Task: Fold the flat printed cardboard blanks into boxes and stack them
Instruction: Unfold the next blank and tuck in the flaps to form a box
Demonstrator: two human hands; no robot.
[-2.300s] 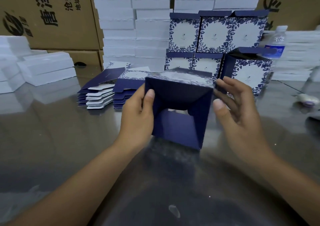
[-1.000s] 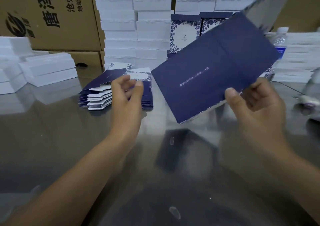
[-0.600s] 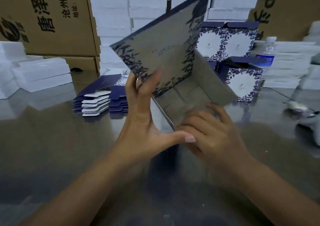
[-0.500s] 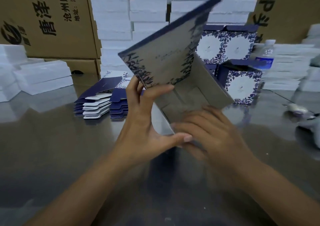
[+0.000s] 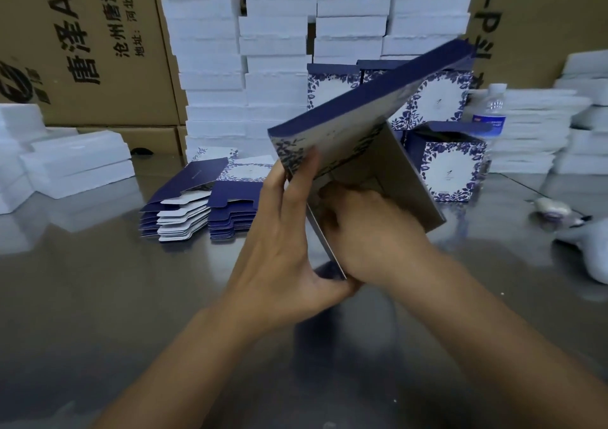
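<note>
A half-formed blue floral box (image 5: 348, 132) is tilted above the table's middle, its grey inside facing me. My left hand (image 5: 283, 247) grips its left wall, fingers up along the printed outer side, thumb under the lower edge. My right hand (image 5: 368, 231) reaches into the box opening with curled fingers pressing on an inner flap; the fingertips are hidden. Two piles of flat blanks (image 5: 204, 204) lie to the left. Several finished boxes (image 5: 450, 165) stand stacked behind.
White foam pieces (image 5: 273, 50) are stacked high at the back, on the left (image 5: 75, 162) and on the right (image 5: 533, 132). Brown cartons (image 5: 82, 50) line the wall. A water bottle (image 5: 492, 112) stands at the right. A small tool (image 5: 552, 208) lies on the shiny table (image 5: 98, 297).
The right hand swung the box over so its grey inside faces me. The left hand came back and took its left wall. The right hand then pushed deeper inside and the box tilted lower.
</note>
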